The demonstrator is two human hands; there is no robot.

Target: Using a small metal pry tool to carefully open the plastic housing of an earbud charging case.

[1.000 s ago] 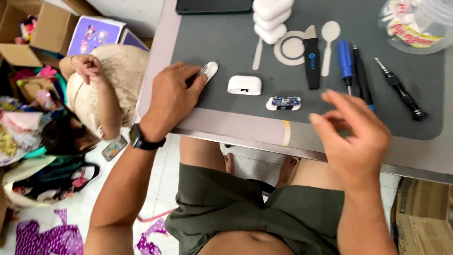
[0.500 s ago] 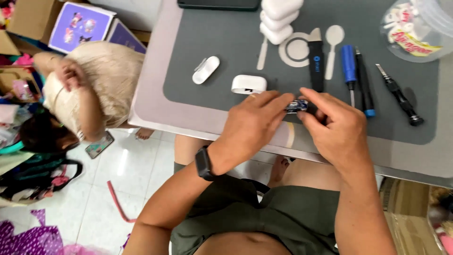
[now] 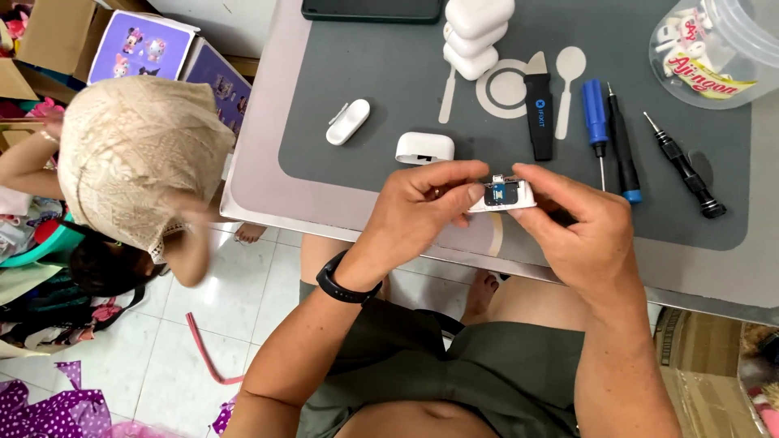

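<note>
Head view: left hand (image 3: 414, 212) and right hand (image 3: 584, 231) pinch a small white part (image 3: 503, 196).

**What the view hides or cuts off**

The fingers of the left hand (image 3: 422, 207) and right hand (image 3: 580, 231) cover both ends of the small white part (image 3: 505, 196). The dark slab (image 3: 372, 9) and clear plastic tub (image 3: 722, 49) run off the far edge. The screwdriver tips are too fine to tell.

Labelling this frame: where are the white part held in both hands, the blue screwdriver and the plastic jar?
White part (image 3: 505, 197), head view, its dark centre.
Blue screwdriver (image 3: 595, 113), head view, its handle.
Plastic jar (image 3: 734, 36), head view, its clear wall.
</note>
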